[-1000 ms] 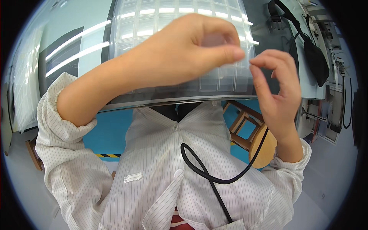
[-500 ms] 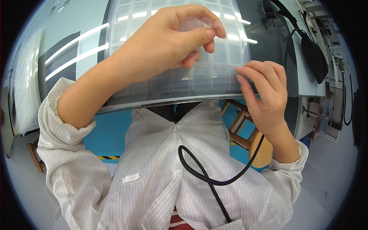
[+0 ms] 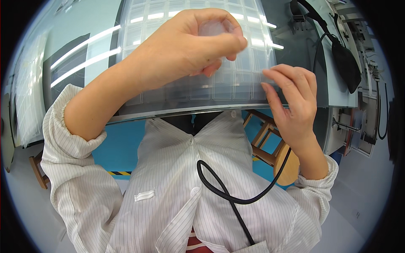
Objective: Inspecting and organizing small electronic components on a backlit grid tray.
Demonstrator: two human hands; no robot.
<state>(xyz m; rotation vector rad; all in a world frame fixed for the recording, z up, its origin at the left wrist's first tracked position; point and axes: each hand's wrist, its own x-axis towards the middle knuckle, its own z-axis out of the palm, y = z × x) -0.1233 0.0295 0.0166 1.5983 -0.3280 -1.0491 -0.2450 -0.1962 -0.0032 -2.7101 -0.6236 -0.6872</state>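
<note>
Step in hand: by the look of it, a small clear piece is being lifted off the sheet of clear square cells (image 3: 236, 86), which lies across the near edge of the grey surface (image 3: 93, 33).
Left hand (image 3: 185, 46): raised over the middle of the sheet, forearm coming in from the lower left, wrist bent so the knuckles face up. Its grip is closed, thumb and fingertips pinched around the small clear piece (image 3: 213, 28), which is held just above the sheet; the piece is translucent and its exact shape is hard to tell.
Right hand (image 3: 293, 105): at the sheet's right near corner, palm turned inward, fingers (image 3: 274, 82) gently curled and touching the sheet's edge. Its grip is slack, closed on nothing.
Next move calls for: judging from this pose, a steady hold from the right hand on the thin sheet and a light pinch from the left, since the piece looks flimsy.
Further right: a black pouch (image 3: 344, 63) rests at the far right corner of the surface.
Below: a black cable (image 3: 228, 196) loops over the striped coat.
</note>
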